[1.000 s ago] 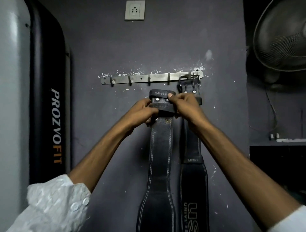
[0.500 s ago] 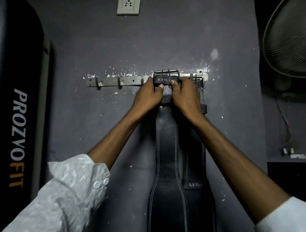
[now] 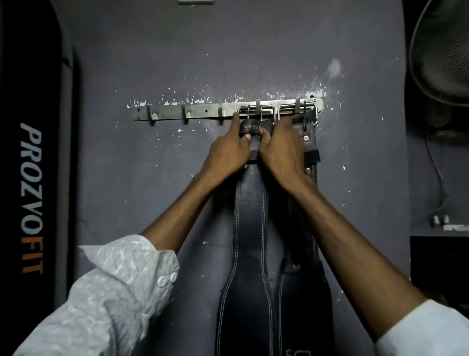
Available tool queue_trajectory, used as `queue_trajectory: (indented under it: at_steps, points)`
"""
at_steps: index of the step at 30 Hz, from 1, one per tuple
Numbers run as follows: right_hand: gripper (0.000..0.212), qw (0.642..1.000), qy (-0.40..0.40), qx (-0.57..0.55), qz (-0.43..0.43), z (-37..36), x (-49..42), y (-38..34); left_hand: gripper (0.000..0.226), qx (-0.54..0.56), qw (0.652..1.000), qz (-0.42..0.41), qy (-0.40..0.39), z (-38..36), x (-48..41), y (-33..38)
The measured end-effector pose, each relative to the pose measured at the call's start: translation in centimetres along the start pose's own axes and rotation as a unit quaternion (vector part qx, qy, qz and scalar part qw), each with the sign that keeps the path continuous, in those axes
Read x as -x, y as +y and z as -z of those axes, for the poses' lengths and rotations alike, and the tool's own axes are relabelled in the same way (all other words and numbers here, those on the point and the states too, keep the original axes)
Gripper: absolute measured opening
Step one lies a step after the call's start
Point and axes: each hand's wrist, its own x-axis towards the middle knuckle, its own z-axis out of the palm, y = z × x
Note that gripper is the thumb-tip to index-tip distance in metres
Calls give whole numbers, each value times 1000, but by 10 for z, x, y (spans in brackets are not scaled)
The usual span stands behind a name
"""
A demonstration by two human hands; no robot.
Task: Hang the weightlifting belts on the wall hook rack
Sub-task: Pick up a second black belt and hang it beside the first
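Observation:
A steel hook rack (image 3: 198, 111) is screwed to the dark grey wall. Two black leather weightlifting belts hang down from its right part. The nearer belt (image 3: 250, 228), with white stitching, has its metal buckle (image 3: 256, 111) over the second hook from the right. My left hand (image 3: 229, 150) and my right hand (image 3: 281, 152) both grip this belt's top, just under the buckle. The second belt (image 3: 311, 144) hangs by its buckle from the rightmost hook, partly hidden behind my right forearm.
Three bare hooks remain on the rack's left part (image 3: 152, 117). A tall black pad lettered PROZVOFIT (image 3: 31, 198) stands at the left. A fan (image 3: 441, 50) and a dark shelf (image 3: 439, 254) are at the right. A wall socket (image 3: 195, 2) sits above.
Both hands lifted the nearer belt from below the rack up to it. Its buckle now sits over a hook. The camera has come closer to the wall.

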Motion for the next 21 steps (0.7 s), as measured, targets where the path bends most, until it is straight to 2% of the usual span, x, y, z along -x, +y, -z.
queue_trajectory:
  at_steps: [7, 11, 17, 21]
  points:
    - [32, 1000, -16, -3, -9, 11, 24, 3, 50, 45, 999, -17, 10, 9, 43, -12]
    - [44, 998, -47, 0, -34, 18, 54, -1, 51, 29, 999, -5, -18, 20, 76, -16]
    - [46, 995, -78, -13, -68, 24, 120, 0, 52, 37, 997, 10, -61, 25, 141, -31]
    - [40, 987, -130, -16, -90, 19, 173, 8, 49, 51, 994, 41, -89, 16, 194, -48]
